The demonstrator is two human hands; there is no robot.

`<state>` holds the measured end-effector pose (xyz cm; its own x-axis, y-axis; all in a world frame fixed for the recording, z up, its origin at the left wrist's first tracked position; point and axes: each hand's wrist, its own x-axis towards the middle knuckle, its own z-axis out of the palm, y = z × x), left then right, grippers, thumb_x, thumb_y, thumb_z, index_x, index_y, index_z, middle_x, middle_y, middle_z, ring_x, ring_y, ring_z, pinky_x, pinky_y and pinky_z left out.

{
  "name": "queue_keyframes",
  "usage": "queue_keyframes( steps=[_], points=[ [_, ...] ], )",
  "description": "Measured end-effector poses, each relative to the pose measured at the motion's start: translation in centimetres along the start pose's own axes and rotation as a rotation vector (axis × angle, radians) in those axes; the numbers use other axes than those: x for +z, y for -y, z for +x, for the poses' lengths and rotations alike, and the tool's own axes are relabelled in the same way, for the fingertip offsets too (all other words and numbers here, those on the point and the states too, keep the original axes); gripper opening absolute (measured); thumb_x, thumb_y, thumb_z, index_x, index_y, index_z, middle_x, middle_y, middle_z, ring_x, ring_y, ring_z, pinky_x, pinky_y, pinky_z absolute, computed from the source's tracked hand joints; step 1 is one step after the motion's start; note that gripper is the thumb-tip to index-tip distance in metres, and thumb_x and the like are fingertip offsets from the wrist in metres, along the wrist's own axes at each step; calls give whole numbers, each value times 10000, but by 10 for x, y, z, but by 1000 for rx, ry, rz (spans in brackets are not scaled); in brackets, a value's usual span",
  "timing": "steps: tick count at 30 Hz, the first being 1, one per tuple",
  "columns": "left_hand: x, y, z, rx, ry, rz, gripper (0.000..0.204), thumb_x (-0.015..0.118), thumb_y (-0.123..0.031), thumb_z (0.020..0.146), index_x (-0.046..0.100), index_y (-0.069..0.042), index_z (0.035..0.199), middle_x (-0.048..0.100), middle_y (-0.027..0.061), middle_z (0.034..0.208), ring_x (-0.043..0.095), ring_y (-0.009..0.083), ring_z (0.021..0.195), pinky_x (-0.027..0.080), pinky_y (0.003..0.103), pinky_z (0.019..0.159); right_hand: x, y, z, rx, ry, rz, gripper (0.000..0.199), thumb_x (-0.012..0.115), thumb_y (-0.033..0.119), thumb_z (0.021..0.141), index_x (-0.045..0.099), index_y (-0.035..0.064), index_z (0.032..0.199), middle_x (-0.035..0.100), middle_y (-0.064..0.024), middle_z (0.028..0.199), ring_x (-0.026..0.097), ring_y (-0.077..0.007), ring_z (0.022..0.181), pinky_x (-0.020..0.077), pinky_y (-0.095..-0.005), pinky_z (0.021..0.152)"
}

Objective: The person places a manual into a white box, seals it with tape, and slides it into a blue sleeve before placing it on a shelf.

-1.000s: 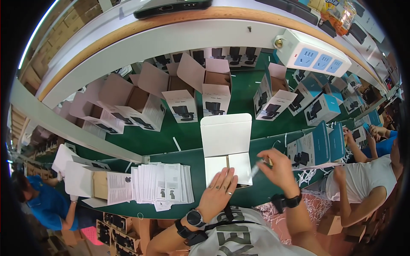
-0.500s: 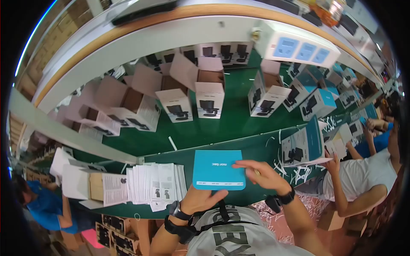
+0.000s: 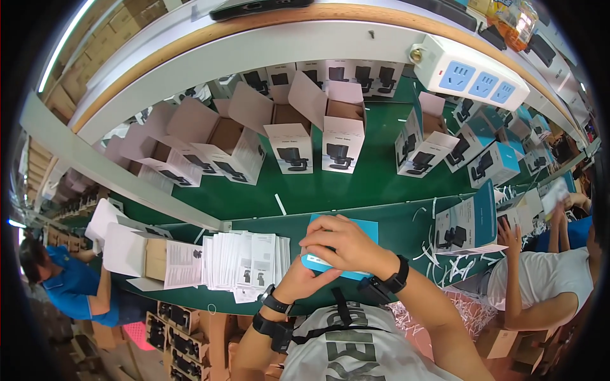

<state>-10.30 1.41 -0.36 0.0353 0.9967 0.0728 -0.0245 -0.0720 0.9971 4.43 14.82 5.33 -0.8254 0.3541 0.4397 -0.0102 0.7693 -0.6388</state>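
The right hand (image 3: 343, 244) lay bent over the left part of a blue box (image 3: 366, 233), its fingers pointing leftward; whether it gripped or only pressed could not be told. The left hand (image 3: 298, 279) grasped the near left corner, thumb along the near side, its fingers mostly hidden. The box sat on the green bench (image 3: 406, 222) just in front of the person's body. To its left lay a spread stack of printed sheets (image 3: 223, 259), and beyond that an open white box (image 3: 124, 249). On the right, near paper strips (image 3: 459, 261), stood an open blue-and-white box (image 3: 467, 222), with a co-worker in a white top (image 3: 549, 282) beside it. Farther back, open cartons (image 3: 292, 157) stood in a row beneath a white power strip (image 3: 476, 75). At far left was another co-worker in blue (image 3: 70, 279).
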Motion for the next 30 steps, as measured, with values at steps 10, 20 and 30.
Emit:
queue_keyframes(
  steps=[10, 20, 30],
  points=[
    [-25, 5, -10, -129, 123, 70, 416, 800, -186, 933, 658, -64, 1304, 696, 122, 1295, 660, 287, 1222, 523, 410, 1006, -2, 21, -8, 59, 11, 163, 248, 828, 227, 843, 742, 141, 1059, 673, -37, 1034, 676, -278, 894, 539, -390, 742],
    [8, -1, -4, 65, -88, 389, 674, 881, -278, 838, 593, -79, 1415, 495, 196, 1554, 365, 460, 1507, 290, 564, 1241, -11, 17, -29, 149, 46, 115, 291, 870, 206, 782, 722, 135, 1023, 663, -43, 1003, 674, -294, 874, 549, -391, 747],
    [3, -11, -2, 88, -270, -17, 834, 955, -194, 751, 576, -53, 1480, 542, 188, 1495, 401, 458, 1504, 350, 541, 1222, -105, -1, -167, 461, -770, 545, 306, 809, 55, 862, 690, 58, 1144, 663, -39, 978, 623, -154, 901, 517, -336, 753]
  ],
)
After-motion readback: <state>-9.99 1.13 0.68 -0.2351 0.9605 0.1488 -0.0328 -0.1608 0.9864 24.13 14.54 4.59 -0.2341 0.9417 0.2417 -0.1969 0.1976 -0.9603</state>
